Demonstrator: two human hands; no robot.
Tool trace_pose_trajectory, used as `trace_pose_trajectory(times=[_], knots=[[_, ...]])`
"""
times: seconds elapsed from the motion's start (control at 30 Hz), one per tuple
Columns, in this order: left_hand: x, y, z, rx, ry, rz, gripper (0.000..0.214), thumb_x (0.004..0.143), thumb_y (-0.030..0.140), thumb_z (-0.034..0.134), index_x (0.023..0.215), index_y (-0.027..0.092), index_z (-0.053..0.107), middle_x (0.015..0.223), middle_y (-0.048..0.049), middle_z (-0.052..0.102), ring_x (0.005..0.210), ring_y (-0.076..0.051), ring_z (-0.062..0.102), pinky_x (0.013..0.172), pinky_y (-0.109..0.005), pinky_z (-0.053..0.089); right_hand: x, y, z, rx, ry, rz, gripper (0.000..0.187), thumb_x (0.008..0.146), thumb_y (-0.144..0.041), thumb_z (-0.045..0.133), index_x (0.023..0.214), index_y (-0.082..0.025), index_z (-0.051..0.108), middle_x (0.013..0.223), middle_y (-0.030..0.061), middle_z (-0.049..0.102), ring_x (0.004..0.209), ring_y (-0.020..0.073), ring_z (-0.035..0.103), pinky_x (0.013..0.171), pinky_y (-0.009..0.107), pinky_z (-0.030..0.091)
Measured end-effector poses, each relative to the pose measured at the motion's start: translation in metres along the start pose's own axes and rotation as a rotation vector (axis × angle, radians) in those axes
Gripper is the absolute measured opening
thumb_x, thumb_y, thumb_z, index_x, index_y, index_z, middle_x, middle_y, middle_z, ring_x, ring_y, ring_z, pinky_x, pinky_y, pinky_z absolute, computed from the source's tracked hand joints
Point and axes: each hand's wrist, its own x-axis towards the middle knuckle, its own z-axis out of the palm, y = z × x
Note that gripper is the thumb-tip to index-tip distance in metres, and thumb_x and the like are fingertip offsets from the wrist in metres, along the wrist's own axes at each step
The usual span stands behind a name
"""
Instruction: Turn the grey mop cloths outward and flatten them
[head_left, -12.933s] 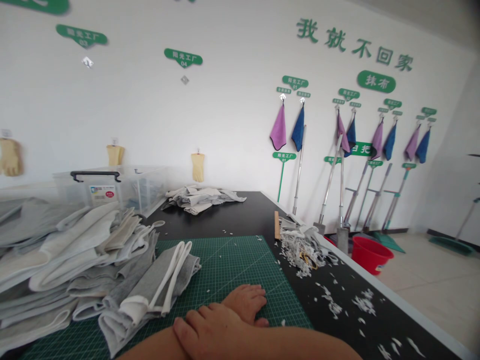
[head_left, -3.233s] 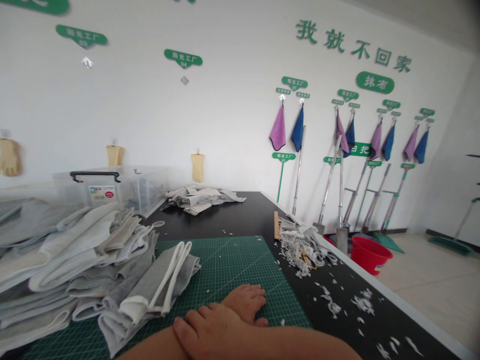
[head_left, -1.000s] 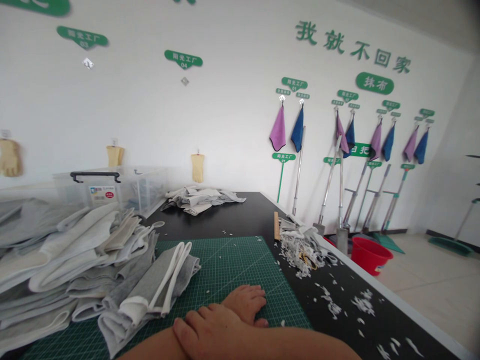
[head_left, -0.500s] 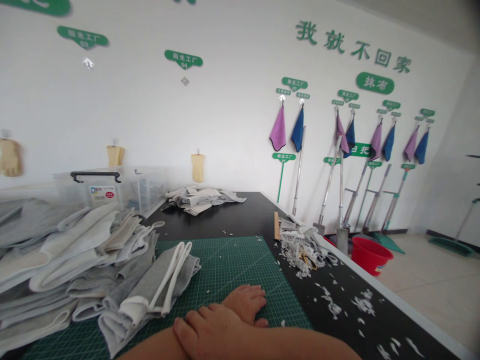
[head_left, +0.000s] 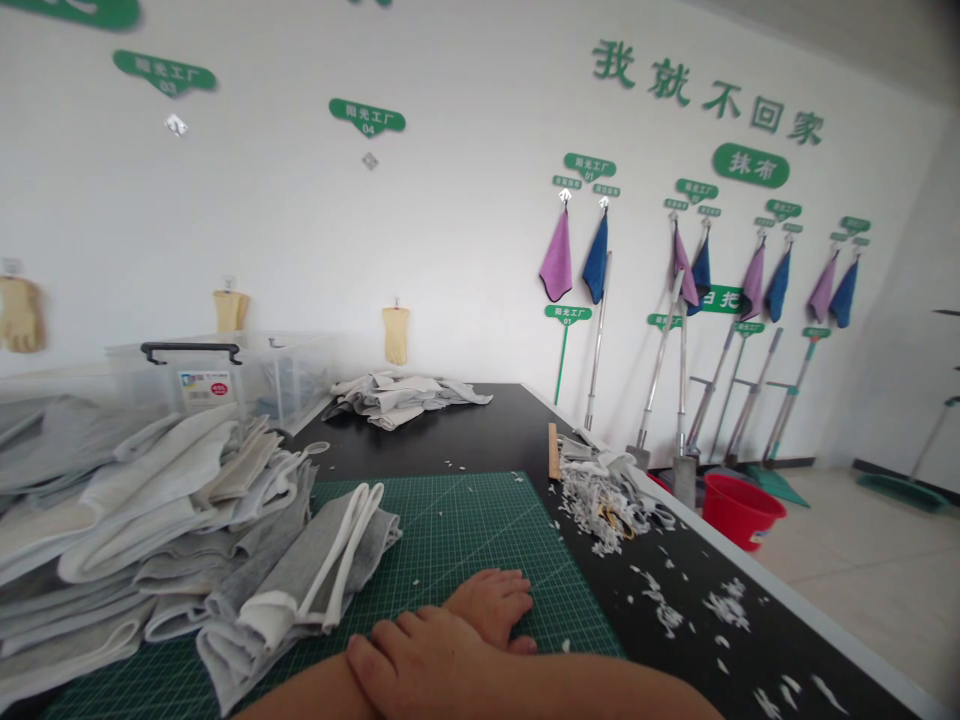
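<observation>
My forearms cross at the bottom of the view, over a green cutting mat (head_left: 465,520). My left hand (head_left: 491,605) lies palm down on the mat, its fingers stretched to the right and thumb apart, holding nothing. Across the left wrist and forearm rests my right hand (head_left: 420,655), fingers draped over them; no object shows in it. Left of the hands, grey fabric pieces with white bands (head_left: 322,575) lie partly on the mat. A larger heap of folded grey and white cloth (head_left: 150,500) is stacked beyond them at the left.
A clear plastic box (head_left: 202,370) with a black handle stands behind the heap. More cloth pieces (head_left: 405,395) lie at the table's far end. White scraps (head_left: 600,495) and a wooden strip (head_left: 553,450) are right of the mat. A red bucket (head_left: 742,510) stands on the floor.
</observation>
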Motion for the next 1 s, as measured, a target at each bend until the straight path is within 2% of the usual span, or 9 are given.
trace_pose_trajectory(times=[0.2, 0.47, 0.73, 1.0], knots=[[0.0014, -0.0004, 0.0022, 0.012, 0.013, 0.012, 0.047, 0.081, 0.050, 0.058, 0.115, 0.018, 0.058, 0.129, -0.0079, 0.055, 0.123, -0.025, 0.046, 0.102, -0.044, 0.037, -0.0002, 0.0005, -0.0003, 0.001, -0.012, -0.008, 0.047, 0.090, -0.042, 0.043, 0.124, -0.011, 0.034, 0.091, 0.0072, 0.059, 0.073, 0.0220, 0.059, 0.061, 0.035, 0.047], [0.0006, -0.0012, 0.0021, 0.019, 0.016, 0.017, 0.047, 0.081, 0.050, 0.059, 0.116, 0.018, 0.057, 0.130, -0.0072, 0.054, 0.123, -0.025, 0.046, 0.102, -0.043, 0.037, 0.0000, -0.0002, -0.0021, -0.018, -0.009, 0.001, 0.040, 0.092, -0.040, 0.040, 0.120, -0.013, 0.037, 0.090, 0.0070, 0.060, 0.072, 0.0211, 0.058, 0.060, 0.034, 0.046], [0.0006, -0.0009, 0.0026, 0.014, 0.022, 0.015, 0.048, 0.082, 0.053, 0.056, 0.115, 0.018, 0.058, 0.129, -0.0088, 0.055, 0.123, -0.026, 0.046, 0.102, -0.043, 0.036, 0.0005, 0.0006, -0.0006, -0.015, -0.011, -0.012, 0.044, 0.091, -0.044, 0.043, 0.120, -0.011, 0.039, 0.091, 0.0090, 0.060, 0.073, 0.0216, 0.060, 0.061, 0.034, 0.047], [-0.0004, 0.0011, -0.0003, 0.015, 0.011, 0.004, 0.049, 0.082, 0.054, 0.055, 0.117, 0.019, 0.057, 0.130, -0.0075, 0.054, 0.123, -0.026, 0.046, 0.102, -0.042, 0.036, -0.0001, 0.0000, 0.0006, -0.002, -0.019, -0.002, 0.047, 0.089, -0.043, 0.044, 0.123, -0.011, 0.036, 0.091, 0.0064, 0.060, 0.072, 0.0225, 0.059, 0.059, 0.037, 0.047]])
